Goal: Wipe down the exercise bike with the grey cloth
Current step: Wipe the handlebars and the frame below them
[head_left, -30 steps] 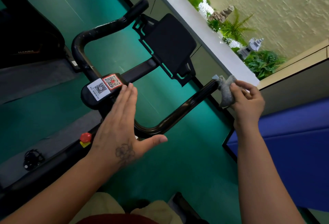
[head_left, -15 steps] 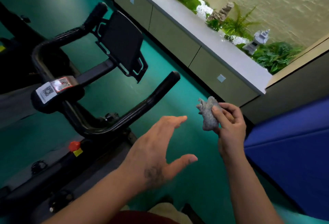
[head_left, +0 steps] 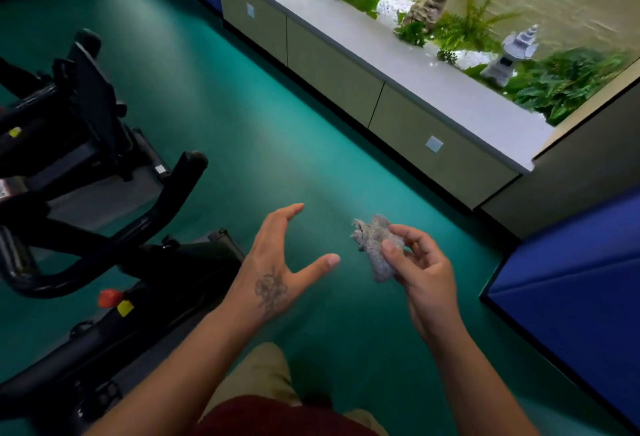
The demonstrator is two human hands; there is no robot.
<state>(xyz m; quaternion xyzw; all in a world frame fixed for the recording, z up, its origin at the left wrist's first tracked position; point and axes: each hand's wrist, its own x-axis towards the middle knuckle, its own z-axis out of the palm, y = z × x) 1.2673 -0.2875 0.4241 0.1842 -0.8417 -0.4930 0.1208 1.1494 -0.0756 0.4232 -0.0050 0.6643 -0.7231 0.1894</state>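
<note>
Item: grey cloth (head_left: 379, 248) — bunched into a wad, pinched between thumb and fingertips of the right hand (head_left: 420, 264), held in mid-air over the floor, well apart from the bike.

Item: left hand (head_left: 277, 262) — released, fingers spread and relaxed, grasping nothing, palm turned toward the cloth with a gap between them.

Item: exercise bike (head_left: 86, 228) — black frame at the left edge; curved handlebar (head_left: 162, 207), red knob (head_left: 110, 298) with a yellow tag just beside it.

Change noted: a second ago the cloth was pressed on the end of the handlebar while the left hand steadied the centre of the bar. Both hands have since come off the bike, and the view has swung right, leaving the bike at the margin. Judgement: that wiping pass on the bar end is over, and the cloth is likely about to be refolded or passed across before another part is wiped. No part of the bike is being wiped at this moment.

Room: teal floor (head_left: 277, 124); a long low cabinet with a pale top surface (head_left: 433, 65) along the wall, planting bed behind it with ferns and a small stone lantern (head_left: 509, 55); blue padded mat (head_left: 571, 283) at right.
</note>
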